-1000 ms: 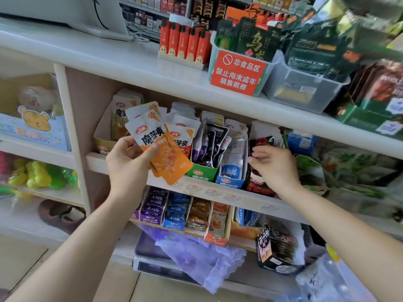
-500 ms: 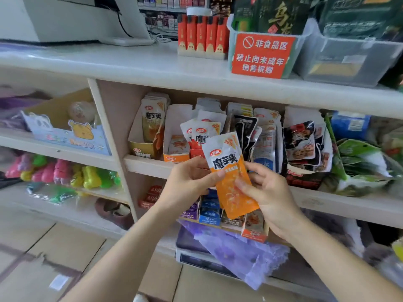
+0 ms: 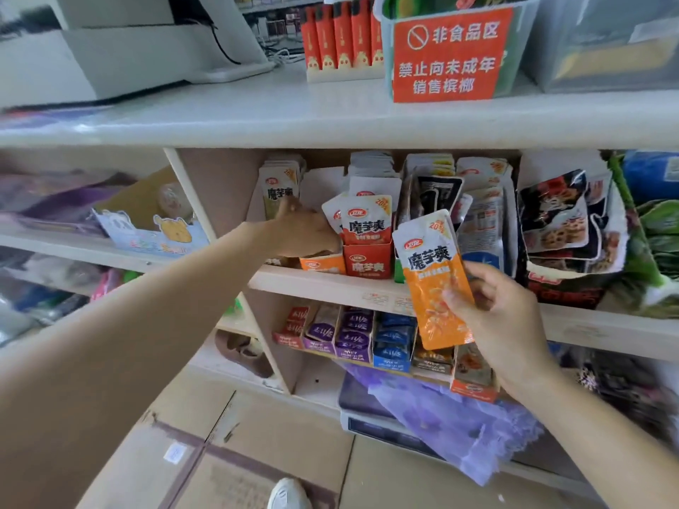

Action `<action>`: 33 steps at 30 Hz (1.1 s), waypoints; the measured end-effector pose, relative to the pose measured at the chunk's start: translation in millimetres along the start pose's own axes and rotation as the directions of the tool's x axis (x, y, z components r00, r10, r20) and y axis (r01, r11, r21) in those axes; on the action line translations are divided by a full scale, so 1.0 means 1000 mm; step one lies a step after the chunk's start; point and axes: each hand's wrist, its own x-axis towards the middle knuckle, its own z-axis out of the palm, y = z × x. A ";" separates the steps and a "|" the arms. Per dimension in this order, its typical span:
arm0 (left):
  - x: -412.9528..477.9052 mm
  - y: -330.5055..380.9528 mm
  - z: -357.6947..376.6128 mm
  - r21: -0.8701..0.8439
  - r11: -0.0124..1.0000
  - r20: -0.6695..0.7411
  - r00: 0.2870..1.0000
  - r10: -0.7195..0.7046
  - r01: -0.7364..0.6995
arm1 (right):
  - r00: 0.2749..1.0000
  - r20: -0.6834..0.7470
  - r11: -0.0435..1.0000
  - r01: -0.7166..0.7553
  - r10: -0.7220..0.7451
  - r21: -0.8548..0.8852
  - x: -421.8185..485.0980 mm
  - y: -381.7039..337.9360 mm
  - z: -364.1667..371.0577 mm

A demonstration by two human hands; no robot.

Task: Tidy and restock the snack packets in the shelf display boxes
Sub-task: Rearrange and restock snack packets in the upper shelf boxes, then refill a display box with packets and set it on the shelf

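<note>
An orange and white snack packet is pinched in my right hand, held upright in front of the middle shelf. My left hand reaches into the shelf at the orange display box, its fingertips hidden behind the red packets that stand in the red display box. Whether the left hand holds anything does not show. A box further left holds upright pale packets of the same brand.
Dark snack packets crowd the shelf to the right. Small purple and blue boxes line the lower shelf above a purple plastic bag. A bin with a red sign and red lighters stand on top. Flat cardboard covers the floor.
My left hand has let go of the orange packet and reached up into the shelf. The right hand now holds the packet alone, further right. The view has moved closer.
</note>
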 end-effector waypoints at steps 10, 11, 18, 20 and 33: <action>-0.041 -0.020 0.032 -0.287 0.958 -0.423 0.898 -0.122 -0.005 | 0.999 0.006 0.999 0.043 -0.043 0.010 -0.004 0.001 0.000; -0.044 -0.019 0.031 -0.313 0.950 -0.465 0.874 -0.142 -0.012 | 0.999 -0.002 0.999 0.048 -0.048 0.020 -0.005 0.001 -0.001; -0.106 0.033 0.059 -0.321 0.927 -0.712 0.695 -0.100 -0.196 | 0.999 0.045 0.987 0.019 -0.027 0.162 -0.011 -0.007 -0.004; -0.124 0.055 0.071 -0.297 0.934 -0.750 0.654 -0.098 -0.200 | 0.996 0.082 0.978 0.003 -0.021 0.209 -0.014 -0.010 -0.004; -0.150 0.092 0.125 -0.132 0.986 -0.876 0.478 -0.066 -0.106 | 0.905 0.276 0.911 0.378 -0.325 -0.166 -0.018 -0.054 0.005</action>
